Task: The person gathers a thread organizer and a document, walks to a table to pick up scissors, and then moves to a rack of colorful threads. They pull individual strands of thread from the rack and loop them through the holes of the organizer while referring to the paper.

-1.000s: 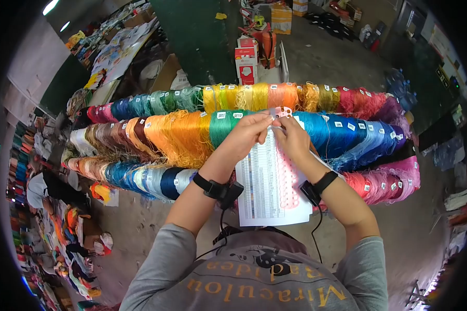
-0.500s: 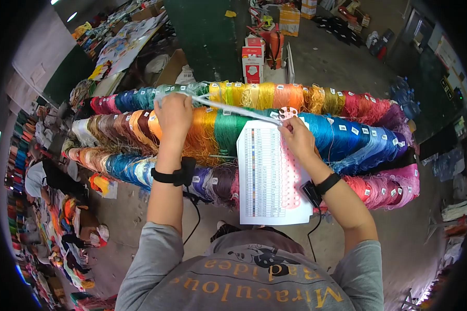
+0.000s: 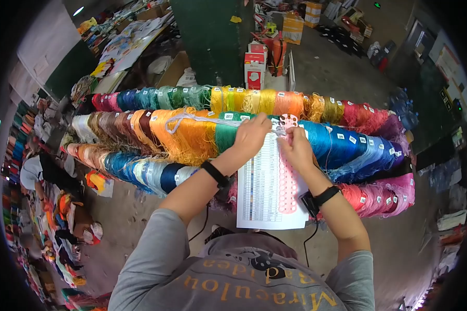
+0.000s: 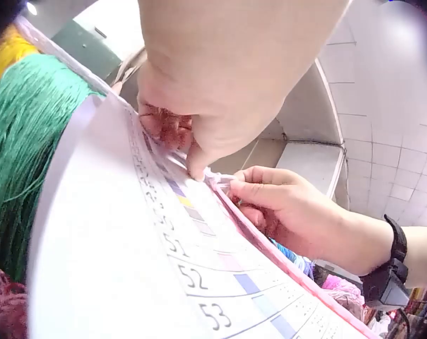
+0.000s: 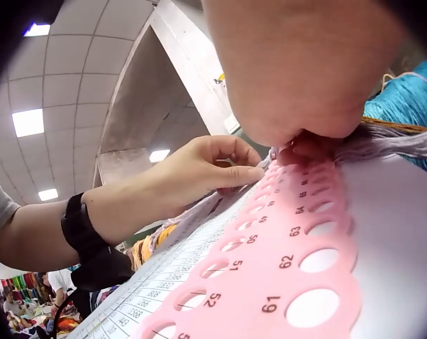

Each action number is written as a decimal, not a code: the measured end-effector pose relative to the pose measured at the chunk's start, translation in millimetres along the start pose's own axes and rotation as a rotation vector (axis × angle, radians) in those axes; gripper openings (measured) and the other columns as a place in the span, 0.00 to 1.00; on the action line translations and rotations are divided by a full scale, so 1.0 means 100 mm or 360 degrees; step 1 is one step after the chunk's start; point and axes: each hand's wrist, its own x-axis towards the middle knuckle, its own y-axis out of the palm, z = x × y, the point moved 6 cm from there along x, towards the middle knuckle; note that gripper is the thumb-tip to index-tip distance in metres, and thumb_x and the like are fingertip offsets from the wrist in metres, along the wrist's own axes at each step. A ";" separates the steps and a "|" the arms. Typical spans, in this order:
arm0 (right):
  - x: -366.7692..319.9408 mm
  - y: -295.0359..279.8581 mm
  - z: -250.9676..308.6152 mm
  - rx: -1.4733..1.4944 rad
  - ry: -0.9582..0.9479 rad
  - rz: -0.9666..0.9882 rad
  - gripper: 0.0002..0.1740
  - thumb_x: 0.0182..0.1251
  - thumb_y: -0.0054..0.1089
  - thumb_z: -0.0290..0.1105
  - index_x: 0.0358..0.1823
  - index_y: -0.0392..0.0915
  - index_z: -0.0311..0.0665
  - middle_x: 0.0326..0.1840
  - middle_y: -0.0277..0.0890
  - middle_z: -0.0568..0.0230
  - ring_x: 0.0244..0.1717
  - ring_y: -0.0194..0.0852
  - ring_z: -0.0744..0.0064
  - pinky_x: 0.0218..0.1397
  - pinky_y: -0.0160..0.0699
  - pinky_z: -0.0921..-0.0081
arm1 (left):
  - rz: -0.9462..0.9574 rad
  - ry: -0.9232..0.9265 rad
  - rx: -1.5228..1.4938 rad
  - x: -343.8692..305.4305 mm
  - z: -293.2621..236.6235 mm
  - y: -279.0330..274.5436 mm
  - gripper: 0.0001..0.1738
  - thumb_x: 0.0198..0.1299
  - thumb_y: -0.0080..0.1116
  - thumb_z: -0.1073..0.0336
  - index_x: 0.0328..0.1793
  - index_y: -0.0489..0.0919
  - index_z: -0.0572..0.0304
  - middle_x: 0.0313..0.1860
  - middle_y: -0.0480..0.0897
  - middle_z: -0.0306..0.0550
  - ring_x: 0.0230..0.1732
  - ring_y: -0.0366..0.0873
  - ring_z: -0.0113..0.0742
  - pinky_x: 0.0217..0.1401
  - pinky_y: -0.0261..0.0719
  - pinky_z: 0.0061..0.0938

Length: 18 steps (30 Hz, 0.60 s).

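A pale lilac thread bundle (image 3: 184, 118) lies over the orange and green skeins and runs to the top of a pink holed card (image 3: 287, 192). The card, with numbers beside its holes, lies on a printed sheet (image 3: 254, 192). My left hand (image 3: 253, 136) pinches the thread at the card's left edge. From the right, my right hand (image 3: 298, 150) pinches thread near the card's upper holes. In the left wrist view a small white loop of thread (image 4: 217, 178) shows between both hands' fingertips. The right wrist view has my right fingers partly hidden by the hand itself.
Rows of labelled thread skeins (image 3: 337, 142) surround the sheet. Beyond them stand red and white boxes (image 3: 255, 67) and a green pillar (image 3: 207, 41). Another person (image 3: 39, 171) bends over piled cloth at the left.
My left hand swung out left with the thread stretched from the card, then came back beside my right hand. The thread's far part now lies on the orange skeins.
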 end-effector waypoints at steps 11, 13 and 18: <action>0.03 0.05 0.02 -0.0141 0.0063 0.0000 0.22 0.51 0.61 0.36 0.47 0.67 0.37 0.46 0.68 0.52 0.44 0.74 0.50 0.45 0.74 0.58 | -0.0041 -0.0062 0.0167 -0.04 -0.08 -0.23 0.06 0.55 0.58 0.63 0.37 0.76 0.52 0.36 0.74 0.41 0.35 0.77 0.42 0.38 0.73 0.34; 0.04 0.04 0.03 -0.0129 0.0043 -0.0020 0.21 0.51 0.61 0.36 0.45 0.68 0.38 0.45 0.69 0.51 0.43 0.74 0.49 0.44 0.74 0.58 | -0.0097 0.0026 0.0072 -0.04 -0.15 -0.07 0.06 0.54 0.59 0.63 0.37 0.76 0.52 0.35 0.74 0.41 0.34 0.77 0.42 0.38 0.74 0.35; 0.06 0.01 0.08 -0.0122 0.0066 -0.0004 0.21 0.50 0.61 0.36 0.45 0.67 0.37 0.46 0.70 0.51 0.43 0.74 0.48 0.45 0.74 0.58 | 0.0035 0.0151 0.0172 -0.03 -0.12 0.11 0.04 0.55 0.57 0.66 0.36 0.76 0.53 0.33 0.73 0.44 0.33 0.76 0.44 0.36 0.73 0.35</action>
